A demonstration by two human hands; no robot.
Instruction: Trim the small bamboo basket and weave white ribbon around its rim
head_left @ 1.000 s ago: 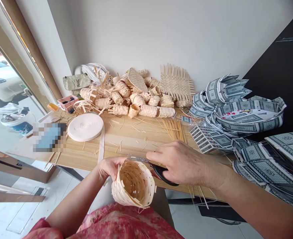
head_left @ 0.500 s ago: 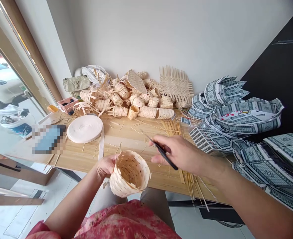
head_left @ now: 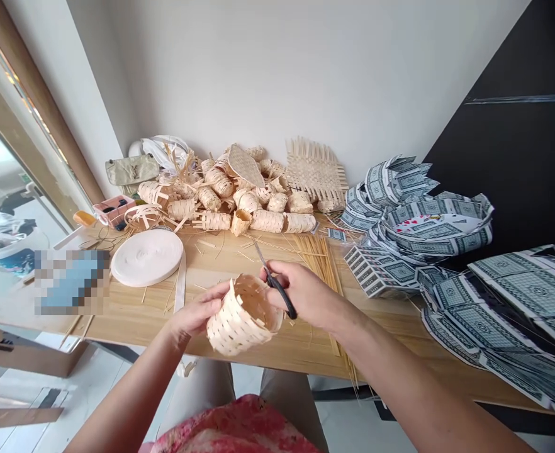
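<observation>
From the head view, the person's left hand [head_left: 196, 314] cradles a small woven basket [head_left: 242, 318] in the air, just over the near edge of the counter [head_left: 306, 346]. The left fingers curve around the basket's side, and its open mouth tilts up toward the right hand [head_left: 303, 292], a hold that seems to keep the rim within easy reach. The right fingers [head_left: 301, 283] curl closed around the black handles of a pair of scissors [head_left: 277, 292], whose narrow blades point up and away from the person. The handles sit just beside the basket's rim, and the blades look closed, though the angle makes that hard to confirm.

Beyond the hands, a roll of white strip [head_left: 146, 257] lies flat on the counter, probably left there so its loose end can run off freely. Short offcuts [head_left: 221, 251] are scattered around it, and a bundle of thin strips [head_left: 318, 267] lies nearer the right hand. Woven pieces form a heap [head_left: 225, 195] against the wall, with a flat woven mat [head_left: 316, 173] propped behind them, its strip ends sticking out. To the right, folded paper printed with a playing-card pattern [head_left: 435, 226] is piled up beside a row of card boxes [head_left: 381, 270].
</observation>
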